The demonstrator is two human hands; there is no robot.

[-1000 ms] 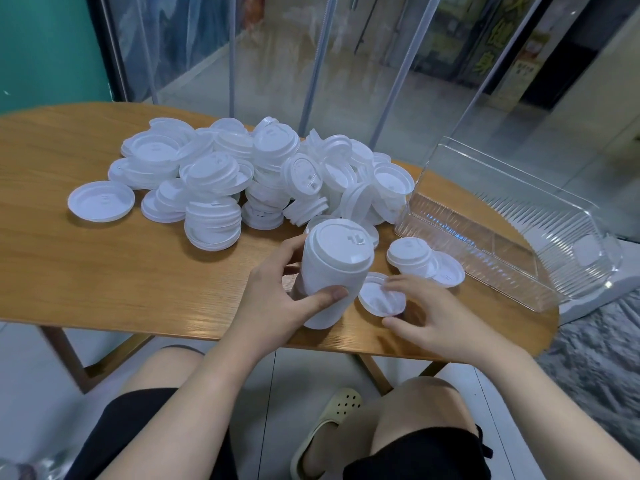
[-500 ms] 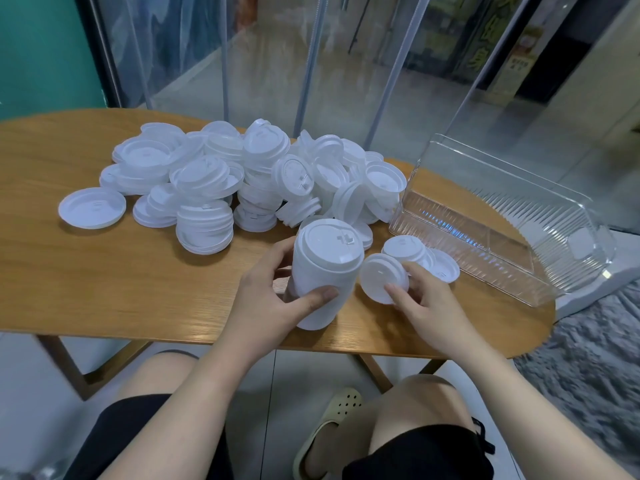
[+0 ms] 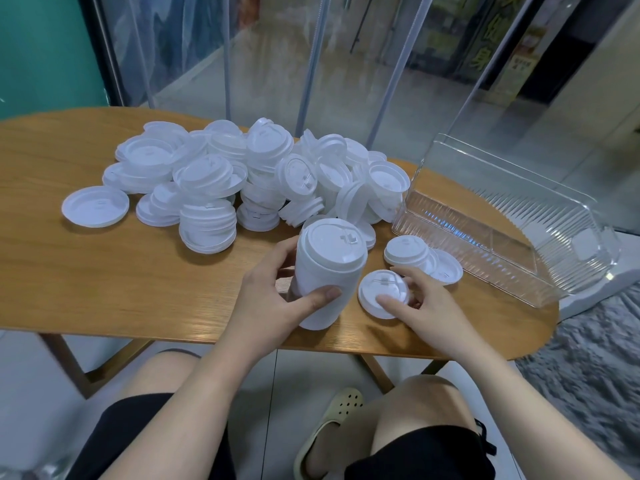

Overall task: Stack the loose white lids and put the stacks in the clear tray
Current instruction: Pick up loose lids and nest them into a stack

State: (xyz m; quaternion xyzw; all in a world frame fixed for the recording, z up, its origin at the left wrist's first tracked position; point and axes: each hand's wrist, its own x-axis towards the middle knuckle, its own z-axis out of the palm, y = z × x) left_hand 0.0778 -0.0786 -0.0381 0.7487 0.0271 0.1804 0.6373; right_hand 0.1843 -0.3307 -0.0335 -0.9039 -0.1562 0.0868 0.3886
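White lids [image 3: 242, 178] are heaped mid-table [image 3: 86, 271], clear tray [image 3: 512, 233] sitting off to the right. Left hand [image 3: 273, 299] wraps around a tall lid stack [image 3: 325, 271], while right hand [image 3: 422, 303] pinches one single lid [image 3: 381, 292] right beside it.

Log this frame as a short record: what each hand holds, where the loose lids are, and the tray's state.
left hand: left hand grips the tall stack of lids, which stands tilted on the table
right hand: right hand pinches a single lid beside the stack
loose lids: big pile of lids at the table's far side; a small stack near the tray
tray: clear tray at the table's right end, no lids visible inside
progress: no stack in the tray yet
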